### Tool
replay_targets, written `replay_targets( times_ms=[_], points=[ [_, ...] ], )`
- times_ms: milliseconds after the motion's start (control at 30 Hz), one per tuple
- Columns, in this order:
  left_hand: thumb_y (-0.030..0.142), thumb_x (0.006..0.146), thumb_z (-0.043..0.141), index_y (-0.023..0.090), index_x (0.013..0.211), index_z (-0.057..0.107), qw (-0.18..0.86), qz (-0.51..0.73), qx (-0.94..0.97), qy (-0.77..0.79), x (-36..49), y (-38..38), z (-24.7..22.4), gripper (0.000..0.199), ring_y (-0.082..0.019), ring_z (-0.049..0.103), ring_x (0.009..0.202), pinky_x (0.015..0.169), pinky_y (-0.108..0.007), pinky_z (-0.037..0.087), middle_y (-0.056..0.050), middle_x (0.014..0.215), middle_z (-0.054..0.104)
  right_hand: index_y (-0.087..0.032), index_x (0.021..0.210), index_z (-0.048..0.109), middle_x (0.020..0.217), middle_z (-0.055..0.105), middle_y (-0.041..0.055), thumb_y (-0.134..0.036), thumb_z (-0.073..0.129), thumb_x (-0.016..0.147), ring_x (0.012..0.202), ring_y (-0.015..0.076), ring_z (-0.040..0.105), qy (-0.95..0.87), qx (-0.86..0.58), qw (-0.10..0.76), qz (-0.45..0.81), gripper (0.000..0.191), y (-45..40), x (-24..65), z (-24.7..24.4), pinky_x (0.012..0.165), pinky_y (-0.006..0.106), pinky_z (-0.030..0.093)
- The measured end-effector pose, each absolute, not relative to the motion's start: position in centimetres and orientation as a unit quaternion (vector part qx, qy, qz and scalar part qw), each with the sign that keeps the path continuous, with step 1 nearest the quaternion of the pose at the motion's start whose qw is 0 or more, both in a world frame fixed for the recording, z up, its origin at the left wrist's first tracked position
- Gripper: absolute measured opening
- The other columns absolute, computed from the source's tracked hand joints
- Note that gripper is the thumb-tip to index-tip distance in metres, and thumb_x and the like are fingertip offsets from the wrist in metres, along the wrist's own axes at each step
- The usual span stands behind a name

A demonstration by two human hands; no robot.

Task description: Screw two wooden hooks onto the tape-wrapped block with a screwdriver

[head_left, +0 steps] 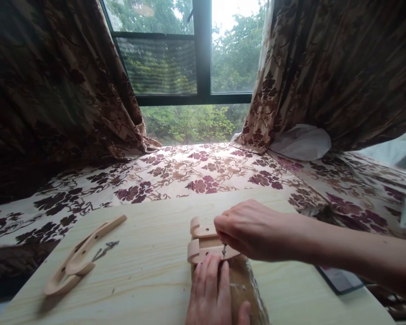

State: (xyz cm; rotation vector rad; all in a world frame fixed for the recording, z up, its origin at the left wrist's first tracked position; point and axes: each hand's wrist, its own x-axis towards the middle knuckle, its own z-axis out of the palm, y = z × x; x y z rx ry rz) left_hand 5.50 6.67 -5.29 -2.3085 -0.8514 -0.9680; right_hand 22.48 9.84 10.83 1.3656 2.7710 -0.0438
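My right hand (246,230) is closed in a fist above two curved light-wood pieces. A short bit of metal (224,249) shows under its fingers, upright at the nearer curved wooden piece (205,253); the rest of what it grips is hidden. Just behind lies the farther curved wooden piece (203,231), which has a small dark hole. Both rest across a brown block (242,289) with a shiny, film-like edge. My left hand (209,289) lies with fingers stretched out over the block, fingertips touching the nearer piece, thumb apart at the right.
On the left of the pale wooden board (138,271) lie more curved wooden pieces (74,262) beside a small pile of screws (105,249). A dark-edged flat device (341,280) is partly under my right forearm. Floral fabric (203,176) spreads behind, up to a window between curtains.
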Motion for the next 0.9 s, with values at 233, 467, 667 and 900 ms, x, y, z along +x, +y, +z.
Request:
replay_targets(
  times_ms=[233,467,667,900],
  points=[
    [0.043,0.084,0.045,0.011,0.108,0.059,0.234,-0.348,-0.854,-0.307,5.5,6.6,-5.4,0.042,-0.025,0.054,0.109,0.083,-0.036,0.049,-0.013,0.113,0.061,-0.016,0.081,0.055,0.066,0.064,0.0051,-0.027,0.048,0.088,0.051,0.0131,0.050,0.863,0.503,0.043,-0.001,0.015,9.9,22.6,11.5,0.046,0.029,0.017],
    [0.044,0.091,0.033,0.014,0.104,0.061,0.206,-0.439,-0.801,-0.351,6.3,6.9,-7.8,0.043,-0.026,0.054,0.109,0.090,-0.038,0.044,-0.011,0.110,0.061,-0.016,0.078,0.055,0.074,0.062,0.0044,-0.011,0.047,0.087,0.060,0.0120,0.047,0.902,0.424,0.074,-0.040,0.013,9.7,22.6,13.4,0.051,0.026,0.025],
    [0.053,0.085,0.047,0.013,0.111,0.059,0.247,-0.337,-0.860,-0.293,4.8,7.2,-7.2,0.049,-0.025,0.056,0.110,0.085,-0.036,0.049,-0.011,0.115,0.061,-0.016,0.077,0.053,0.065,0.056,0.0024,-0.017,0.041,0.091,0.050,0.0123,0.034,0.881,0.473,0.031,-0.010,0.018,9.4,22.5,11.2,0.048,0.028,0.021],
    [0.052,0.083,0.050,0.014,0.114,0.057,0.241,-0.335,-0.862,-0.295,5.2,7.0,-6.9,0.051,-0.025,0.055,0.111,0.087,-0.035,0.049,-0.011,0.116,0.061,-0.016,0.075,0.054,0.062,0.059,0.0038,-0.017,0.048,0.087,0.045,0.0114,0.035,0.868,0.490,0.078,-0.018,0.014,9.5,21.5,12.6,0.044,0.029,0.017]
  ],
)
